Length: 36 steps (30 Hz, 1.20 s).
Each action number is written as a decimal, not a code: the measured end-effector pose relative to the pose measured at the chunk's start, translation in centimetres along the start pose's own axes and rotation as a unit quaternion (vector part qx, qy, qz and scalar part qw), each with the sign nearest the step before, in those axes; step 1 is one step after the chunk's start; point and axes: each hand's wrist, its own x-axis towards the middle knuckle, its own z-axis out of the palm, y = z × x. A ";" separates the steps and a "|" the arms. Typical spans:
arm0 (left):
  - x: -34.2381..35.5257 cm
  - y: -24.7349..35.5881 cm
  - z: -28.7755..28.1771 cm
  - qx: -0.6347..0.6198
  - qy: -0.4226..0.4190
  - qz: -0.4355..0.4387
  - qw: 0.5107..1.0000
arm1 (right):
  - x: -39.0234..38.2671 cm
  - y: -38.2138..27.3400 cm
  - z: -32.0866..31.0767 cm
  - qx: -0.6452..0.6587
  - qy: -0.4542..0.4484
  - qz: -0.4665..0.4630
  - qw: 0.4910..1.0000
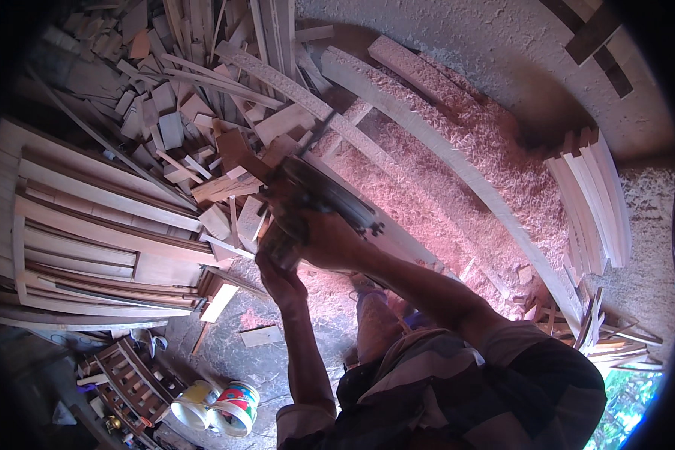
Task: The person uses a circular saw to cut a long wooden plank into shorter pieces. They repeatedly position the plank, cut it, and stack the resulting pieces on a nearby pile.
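Observation:
Both my hands are raised in front of me around a dark hand-held power tool point(324, 196). A thin rod sticks up from its far end. My right hand point(330, 238) is wrapped around the tool's body from the right. Just below it, my left hand point(276, 271) grips the tool's lower end. The exact kind of tool is hard to tell. Behind it lies a heap of small wood offcuts point(180, 120).
Flat boards and panels point(90, 240) are stacked at the left. Long planks point(457, 165) lie across reddish sawdust point(442, 195). A bundle of pale slats point(592, 202) leans at the right. Two paint tins point(217, 405) and a small wooden frame point(127, 379) sit at the lower left.

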 end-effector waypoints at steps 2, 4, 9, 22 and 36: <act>0.9 1.5 1.2 0.015 -0.013 0.040 0.999 | 1.0 -0.8 -0.3 0.014 0.002 -0.006 1.000; 1.1 3.1 2.6 0.058 -0.067 0.108 0.990 | 1.2 -1.4 -1.3 0.029 0.036 -0.043 0.998; -1.3 3.9 6.2 0.090 -0.126 0.184 0.971 | -1.6 -2.3 -5.1 0.021 0.071 -0.106 0.992; -14.3 -12.6 5.4 0.278 -0.141 -0.105 0.944 | -32.4 3.2 -19.1 -0.014 0.200 0.107 0.974; -17.8 -26.1 3.5 0.416 -0.069 0.074 0.904 | -58.8 7.6 -19.3 0.124 0.359 0.227 0.897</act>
